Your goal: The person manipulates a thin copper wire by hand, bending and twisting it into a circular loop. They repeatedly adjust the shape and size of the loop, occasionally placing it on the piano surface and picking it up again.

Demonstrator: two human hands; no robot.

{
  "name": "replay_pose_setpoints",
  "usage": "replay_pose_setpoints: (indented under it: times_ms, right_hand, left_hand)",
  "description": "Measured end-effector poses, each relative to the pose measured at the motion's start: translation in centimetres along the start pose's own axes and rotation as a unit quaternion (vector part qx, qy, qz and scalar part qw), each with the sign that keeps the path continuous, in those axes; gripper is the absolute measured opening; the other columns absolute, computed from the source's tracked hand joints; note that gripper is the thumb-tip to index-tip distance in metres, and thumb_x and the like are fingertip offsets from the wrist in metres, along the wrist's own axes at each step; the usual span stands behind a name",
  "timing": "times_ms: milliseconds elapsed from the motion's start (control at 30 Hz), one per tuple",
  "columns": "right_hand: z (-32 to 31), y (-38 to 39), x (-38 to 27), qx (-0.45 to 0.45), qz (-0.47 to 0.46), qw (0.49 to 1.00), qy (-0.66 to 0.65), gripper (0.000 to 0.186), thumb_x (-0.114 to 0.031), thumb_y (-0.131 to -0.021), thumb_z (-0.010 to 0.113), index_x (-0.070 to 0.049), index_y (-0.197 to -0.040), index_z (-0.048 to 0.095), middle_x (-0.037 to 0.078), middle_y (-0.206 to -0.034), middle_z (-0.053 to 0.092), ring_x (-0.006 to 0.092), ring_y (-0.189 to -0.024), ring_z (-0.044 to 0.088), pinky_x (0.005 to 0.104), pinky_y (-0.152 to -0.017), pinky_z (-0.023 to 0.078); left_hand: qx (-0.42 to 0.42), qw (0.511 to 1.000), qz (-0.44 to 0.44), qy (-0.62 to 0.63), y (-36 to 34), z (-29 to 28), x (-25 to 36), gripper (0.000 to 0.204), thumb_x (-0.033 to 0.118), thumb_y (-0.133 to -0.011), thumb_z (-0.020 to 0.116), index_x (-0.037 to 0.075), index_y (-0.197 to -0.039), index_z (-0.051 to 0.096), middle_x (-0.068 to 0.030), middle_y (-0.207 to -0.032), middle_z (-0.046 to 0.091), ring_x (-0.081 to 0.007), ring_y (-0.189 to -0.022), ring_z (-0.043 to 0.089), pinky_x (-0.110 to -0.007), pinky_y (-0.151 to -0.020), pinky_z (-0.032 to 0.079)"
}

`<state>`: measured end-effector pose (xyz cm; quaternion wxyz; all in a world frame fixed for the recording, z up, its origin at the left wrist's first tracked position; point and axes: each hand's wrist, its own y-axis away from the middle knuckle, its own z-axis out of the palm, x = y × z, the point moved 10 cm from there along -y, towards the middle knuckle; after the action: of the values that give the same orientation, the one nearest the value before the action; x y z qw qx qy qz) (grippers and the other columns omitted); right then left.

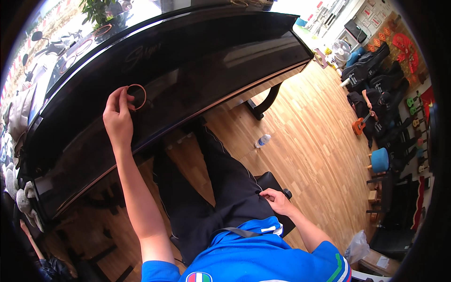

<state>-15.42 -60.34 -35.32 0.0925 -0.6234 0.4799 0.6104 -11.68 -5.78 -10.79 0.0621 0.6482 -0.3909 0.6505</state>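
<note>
A thin orange-brown ring (143, 94) is pinched between the thumb and fingers of my left hand (120, 110), raised in front of the glossy black piano (192, 56). Below, the piano's underside and my dark-trousered legs (221, 183) are visible, with a black seat (265, 181) partly under me. My right hand (275, 199) rests on my right thigh, its fingers loosely bent against the cloth and nothing visible in them.
A water bottle (262, 140) stands on the wooden floor (300, 131). Black instrument bags (366, 66), a small orange guitar (359, 126), a blue stool (379, 160) and a fan (341, 50) line the right. Another person's arm (33, 239) appears at lower left.
</note>
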Motion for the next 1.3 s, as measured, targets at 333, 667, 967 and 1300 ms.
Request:
replay_pose_setpoints:
  times_ms: [333,667,967,1300]
  right_hand:
    - [0.8,-2.8,0.7,-0.221,0.041,0.963,0.148,0.018,-0.009,-0.089,0.071,0.0,-0.104,0.066,0.004,-0.085,0.066,0.0102,-0.081,0.06,0.0267,-0.078,0.051]
    - [-1.3,0.0,1.9,-0.002,0.002,0.997,-0.073,0.018,0.001,-0.09,0.069,0.004,-0.107,0.073,0.009,-0.11,0.073,0.0143,-0.101,0.068,0.0274,-0.088,0.055]
    - [-0.6,1.9,-1.3,-0.229,0.056,0.972,-0.021,0.009,-0.005,-0.089,0.073,-0.003,-0.098,0.071,0.016,-0.142,0.056,0.0195,-0.12,0.059,0.035,-0.099,0.049]
    - [-3.0,-4.2,-18.9,-0.111,-0.164,0.95,0.242,0.021,-0.022,-0.089,0.075,-0.006,-0.103,0.074,0.01,-0.1,0.074,0.0208,-0.092,0.069,0.0322,-0.082,0.054]
  left_hand:
    - [-0.004,1.0,0.003,-0.011,0.0,0.4,0.4,0.023,0.016,-0.104,0.059,-0.001,-0.117,0.068,-0.0034,-0.087,0.068,-0.0079,-0.073,0.059,-0.023,-0.068,0.05]
    - [0.001,1.0,0.003,-0.012,0.2,0.2,0.7,0.02,0.012,-0.102,0.058,0.0,-0.113,0.069,-0.0044,-0.084,0.069,-0.0085,-0.072,0.062,-0.024,-0.067,0.051]
    - [0.0,1.0,-0.004,-0.018,0.4,0.3,0.9,0.02,0.013,-0.103,0.057,0.0,-0.113,0.068,-0.0045,-0.084,0.068,-0.0087,-0.071,0.061,-0.024,-0.066,0.05]
    - [-0.01,1.0,0.008,-0.011,0.4,0.4,1.0,0.019,0.012,-0.102,0.058,0.0,-0.113,0.069,-0.0053,-0.084,0.069,-0.0091,-0.072,0.063,-0.025,-0.066,0.051]
